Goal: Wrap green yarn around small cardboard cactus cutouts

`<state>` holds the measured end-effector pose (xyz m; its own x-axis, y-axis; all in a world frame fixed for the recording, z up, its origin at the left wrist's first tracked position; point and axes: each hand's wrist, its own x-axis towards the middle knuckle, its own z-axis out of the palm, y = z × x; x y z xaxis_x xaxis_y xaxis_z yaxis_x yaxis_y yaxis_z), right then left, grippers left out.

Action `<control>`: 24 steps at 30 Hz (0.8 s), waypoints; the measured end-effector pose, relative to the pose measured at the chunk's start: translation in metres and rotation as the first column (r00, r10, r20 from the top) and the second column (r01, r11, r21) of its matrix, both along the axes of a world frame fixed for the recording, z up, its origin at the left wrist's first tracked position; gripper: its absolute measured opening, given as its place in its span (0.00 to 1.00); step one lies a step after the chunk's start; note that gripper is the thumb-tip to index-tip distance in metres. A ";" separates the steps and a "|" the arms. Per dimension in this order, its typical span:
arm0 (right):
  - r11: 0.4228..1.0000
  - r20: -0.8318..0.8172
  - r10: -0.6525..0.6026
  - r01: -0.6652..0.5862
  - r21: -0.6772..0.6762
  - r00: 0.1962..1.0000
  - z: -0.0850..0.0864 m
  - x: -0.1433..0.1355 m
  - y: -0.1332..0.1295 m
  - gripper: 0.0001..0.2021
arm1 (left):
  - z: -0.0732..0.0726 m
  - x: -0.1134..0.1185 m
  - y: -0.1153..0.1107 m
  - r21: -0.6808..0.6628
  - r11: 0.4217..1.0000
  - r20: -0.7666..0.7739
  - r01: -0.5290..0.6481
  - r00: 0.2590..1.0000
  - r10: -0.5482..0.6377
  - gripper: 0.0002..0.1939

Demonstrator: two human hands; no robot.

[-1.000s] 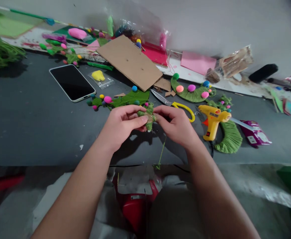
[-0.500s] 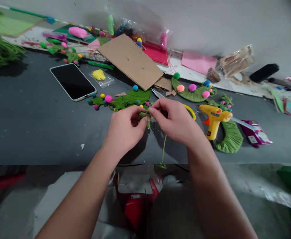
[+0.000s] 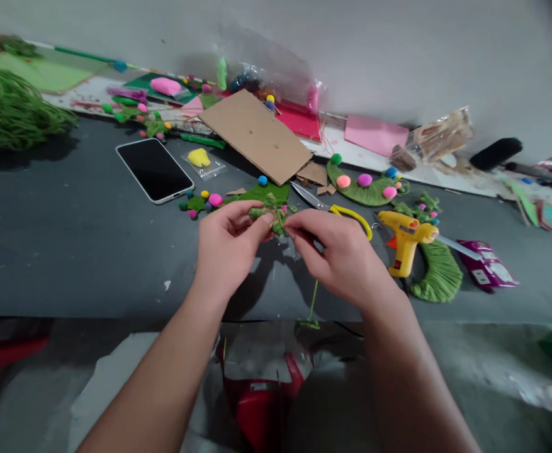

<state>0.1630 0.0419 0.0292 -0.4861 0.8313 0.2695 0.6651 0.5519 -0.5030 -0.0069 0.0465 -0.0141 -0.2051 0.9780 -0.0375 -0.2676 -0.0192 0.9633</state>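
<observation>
Landmark: yellow-handled scissors (image 3: 328, 208). Left of scissors, just beside blades: small yarn-wrapped piece (image 3: 276, 214), green, brown patch uncovered at centre. Left hand (image 3: 228, 242), left of scissors: thumb and fingers pinching the piece. Right hand (image 3: 335, 248), on near side of scissors: thumb and forefinger pressed together at the piece's edge, apparently on yarn; exact grip uncertain. Green strand (image 3: 313, 299), well nearer than scissors: hanging to table edge. Possible faults: wraps loosening from slack in right-hand pinch; piece twisting from uneven pull; strand snagging on table edge.
</observation>
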 end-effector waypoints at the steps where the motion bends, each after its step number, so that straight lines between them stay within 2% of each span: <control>1: 1.000 0.005 -0.007 0.007 0.002 1.000 0.000 0.000 -0.001 0.09 | -0.001 0.000 0.000 0.003 1.000 0.014 -0.005 1.000 0.005 0.12; 4: 1.000 -0.011 -0.028 0.028 -0.004 1.000 -0.001 -0.001 -0.003 0.09 | -0.006 0.000 0.001 0.012 1.000 0.066 -0.006 0.998 0.006 0.13; 7: 0.998 -0.113 -0.043 0.038 -0.046 0.993 -0.005 0.000 -0.002 0.09 | -0.007 -0.002 0.001 0.023 0.999 0.144 0.022 0.989 -0.025 0.14; 10: 0.993 -0.231 -0.061 0.035 -0.117 0.971 -0.010 0.006 0.004 0.07 | -0.004 -0.004 -0.001 0.021 0.994 0.221 0.107 0.969 -0.109 0.12; 13: 0.978 -0.294 -0.036 -0.027 -0.206 0.955 -0.015 0.014 0.014 0.08 | -0.001 -0.006 -0.004 0.014 0.974 0.258 0.226 0.940 -0.222 0.10; 18: 0.945 -0.325 0.020 -0.124 -0.304 0.946 -0.022 0.023 0.029 0.10 | -0.002 -0.009 -0.008 0.020 0.928 0.155 0.373 0.916 -0.371 0.10; 24: 0.947 -0.359 -0.017 -0.100 -0.306 0.933 -0.022 0.022 0.038 0.12 | 0.000 -0.009 -0.008 -0.015 0.926 -0.070 0.376 0.924 -0.376 0.12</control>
